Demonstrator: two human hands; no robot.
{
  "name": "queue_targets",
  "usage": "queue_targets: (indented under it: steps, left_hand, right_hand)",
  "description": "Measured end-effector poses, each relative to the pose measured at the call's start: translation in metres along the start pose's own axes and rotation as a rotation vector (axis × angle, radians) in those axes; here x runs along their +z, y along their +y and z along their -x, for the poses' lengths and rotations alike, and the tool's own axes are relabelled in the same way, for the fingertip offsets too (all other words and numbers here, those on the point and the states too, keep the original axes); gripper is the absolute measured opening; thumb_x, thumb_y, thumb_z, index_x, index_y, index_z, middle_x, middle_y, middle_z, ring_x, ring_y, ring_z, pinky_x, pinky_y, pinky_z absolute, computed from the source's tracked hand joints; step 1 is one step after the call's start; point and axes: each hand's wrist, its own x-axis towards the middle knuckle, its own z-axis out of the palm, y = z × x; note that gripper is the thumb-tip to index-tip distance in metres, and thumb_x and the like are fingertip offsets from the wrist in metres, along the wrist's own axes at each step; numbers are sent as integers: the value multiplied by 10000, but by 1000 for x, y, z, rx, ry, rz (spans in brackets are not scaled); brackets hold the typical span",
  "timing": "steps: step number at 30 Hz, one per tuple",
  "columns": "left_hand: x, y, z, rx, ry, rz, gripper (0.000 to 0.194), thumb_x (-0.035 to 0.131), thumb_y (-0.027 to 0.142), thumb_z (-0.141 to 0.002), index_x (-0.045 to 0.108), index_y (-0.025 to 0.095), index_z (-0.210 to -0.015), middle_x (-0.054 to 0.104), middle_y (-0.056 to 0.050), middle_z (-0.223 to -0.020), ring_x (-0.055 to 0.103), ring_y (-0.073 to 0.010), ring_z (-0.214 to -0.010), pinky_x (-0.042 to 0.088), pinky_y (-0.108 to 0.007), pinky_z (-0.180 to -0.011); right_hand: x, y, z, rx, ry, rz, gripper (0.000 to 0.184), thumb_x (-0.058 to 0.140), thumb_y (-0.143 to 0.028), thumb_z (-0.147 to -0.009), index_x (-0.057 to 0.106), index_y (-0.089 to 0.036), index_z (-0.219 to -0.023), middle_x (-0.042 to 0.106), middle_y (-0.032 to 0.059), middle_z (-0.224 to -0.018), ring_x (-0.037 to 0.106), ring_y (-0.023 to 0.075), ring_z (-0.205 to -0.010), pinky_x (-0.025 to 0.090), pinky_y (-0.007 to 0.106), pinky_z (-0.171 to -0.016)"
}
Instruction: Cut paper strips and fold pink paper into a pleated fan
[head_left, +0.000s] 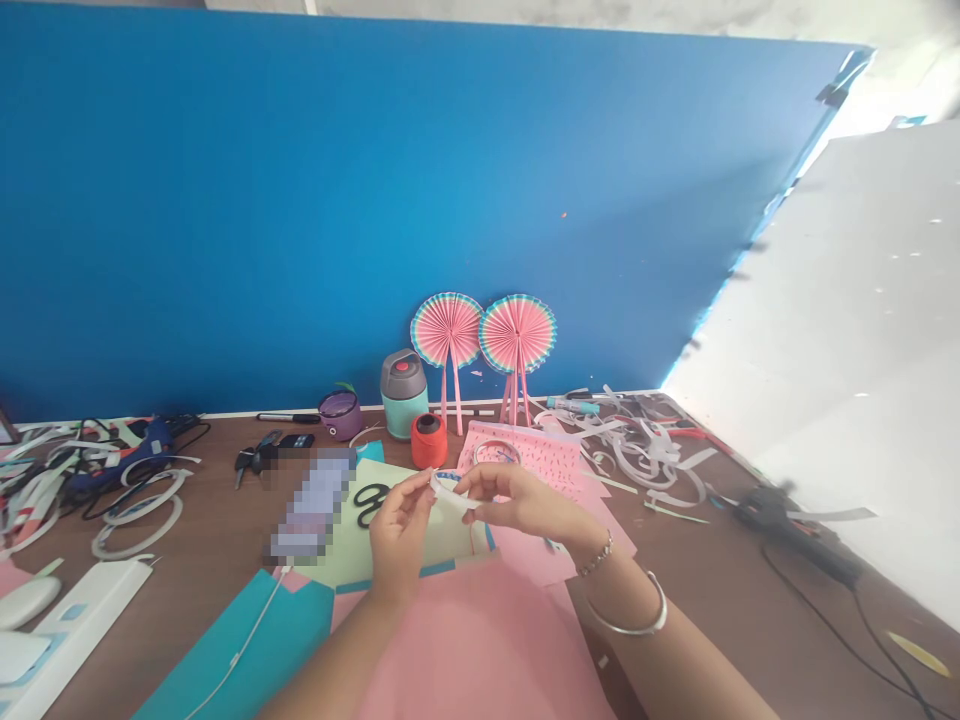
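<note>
Two bare hands pinching a narrow, curved white strip above a brown bench

The left hand (401, 530) is rising from the lower middle, its thumb and fingertips gripping the left end of the narrow, curved white strip (454, 492). The right hand (517, 497) is reaching in from the lower right, palm downward and fingers bent, grasping the strip farther along. A beaded bracelet (596, 556) and a silver bangle (628, 628) are encircling the right arm.

The strip is appearing over a pale-green paper sheet (341, 540); a large pink paper sheet (480, 640) is lying nearer the body, between the forearms. The brown bench (202, 560) is showing its bare surface left of the pixelated phone (313, 505) and right of the pink sheet. A tall blue panel (300, 200) is bounding the rear edge, and a white panel (862, 350) the right.

Black-handled scissors (367, 505) are lying just beside the left hand. Directly behind the hands are standing a red spool (429, 447), a mint-green flask with a grey lid (405, 405) and two round pleated pink fans (517, 333). A tangle of white strips (645, 450) is spreading at the right rear; a blurred dark tool (795, 535) is resting farther right, its cord trailing forward. A white power strip (97, 620) is occupying the left front.
</note>
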Motion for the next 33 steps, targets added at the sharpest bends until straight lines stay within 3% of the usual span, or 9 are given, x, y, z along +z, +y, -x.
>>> queue_targets:
  steps: [3,6,13,18,22,28,33]
  left_hand:
    - [1,4,2,41,-27,-12,275,655,385,-789,675,181,-973,687,-114,-1134,627,-254,-1082,497,-413,-944]
    - [1,10,4,78,-64,-53,256,623,386,-814,679,190,-969,669,-118,-1172,611,-267,-1111,515,-415,-916]
    - [0,11,4,75,-120,3,236,597,392,-831,649,184,-930,628,-140,-1229,559,-275,-1183,475,-419,-952]
    - [1,6,1,9,-84,5,249,639,424,-779,593,180,-783,627,-143,-1210,612,-270,-1075,486,-402,-891]
    - [1,9,0,-8,-84,-43,255,584,432,-818,582,180,-775,630,-130,-1178,619,-245,-1004,485,-377,-857]
    - [2,15,1,39,-61,-80,248,554,442,-828,576,196,-807,631,-54,-954,598,-172,-818,492,-287,-740]
    - [4,24,0,47,1,-73,227,552,424,-836,565,199,-806,585,-7,-771,573,-153,-740,476,-267,-709]
  right_hand:
    - [5,0,-1,-22,-42,118,207,551,-125,-742,665,-215,-889,611,-12,-772,537,142,-737,420,264,-669]
    - [7,-1,0,-47,-75,176,133,501,-126,-760,615,-187,-729,554,-20,-709,483,128,-679,389,259,-640]
    - [9,4,-2,-115,-22,334,175,475,-109,-748,472,-186,-591,432,-29,-615,386,127,-643,330,258,-605]
    - [9,2,-1,-134,-22,454,240,467,-115,-761,384,-187,-548,370,-44,-563,331,114,-588,296,259,-580]
    - [8,0,0,-120,-45,527,332,453,-221,-859,311,-189,-560,337,-51,-554,300,98,-542,260,263,-561]
    - [4,4,-2,-158,145,755,357,378,-172,-876,223,-190,-554,241,-52,-515,235,112,-522,238,291,-593]
    - [5,0,2,-218,254,735,333,350,-177,-882,248,-199,-566,250,-46,-511,221,127,-521,281,292,-631]
